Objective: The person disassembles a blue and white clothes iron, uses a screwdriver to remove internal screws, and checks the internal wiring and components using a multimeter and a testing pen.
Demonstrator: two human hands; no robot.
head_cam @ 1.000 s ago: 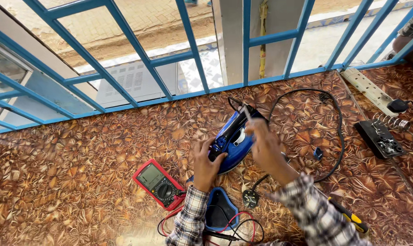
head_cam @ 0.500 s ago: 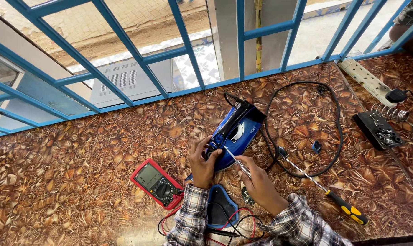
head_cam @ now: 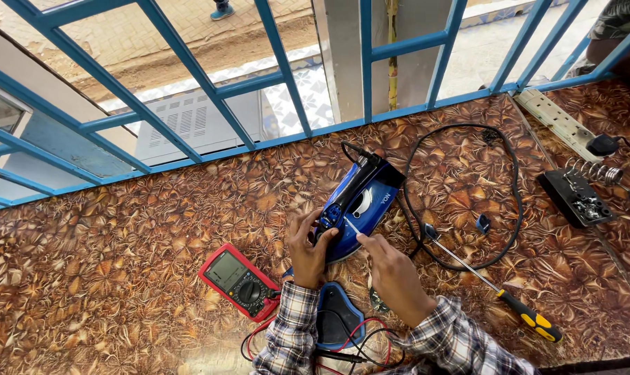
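At the centre of the frame, on a table (head_cam: 106, 298) covered in a brown leaf pattern, a person steadies a blue clothes iron (head_cam: 360, 201) with the left hand (head_cam: 308, 246), its fingers wrapped around the near end of the body. The right hand (head_cam: 391, 267) pinches a thin, pale, rod-like tool (head_cam: 352, 228) between thumb and forefinger, its tip resting against the iron's side. The iron's black cord (head_cam: 461, 201) loops loosely to the right, and a screwdriver with a yellow-and-black handle (head_cam: 492, 288) lies across that loop. A red multimeter (head_cam: 240, 281) sits at lower left, its red and black leads (head_cam: 360, 344) tangled near the sleeves beside a detached blue cover piece (head_cam: 336, 316). A small blue part (head_cam: 483, 223) lies inside the cord loop, and a soldering stand (head_cam: 579, 194) and power strip (head_cam: 554, 117) occupy the upper right. The risks appear plain: the thin tool could slip off the smooth plastic and jab the holding hand, and a sleeve could catch the leads and drag the meter. The loose part could be swept away unnoticed.
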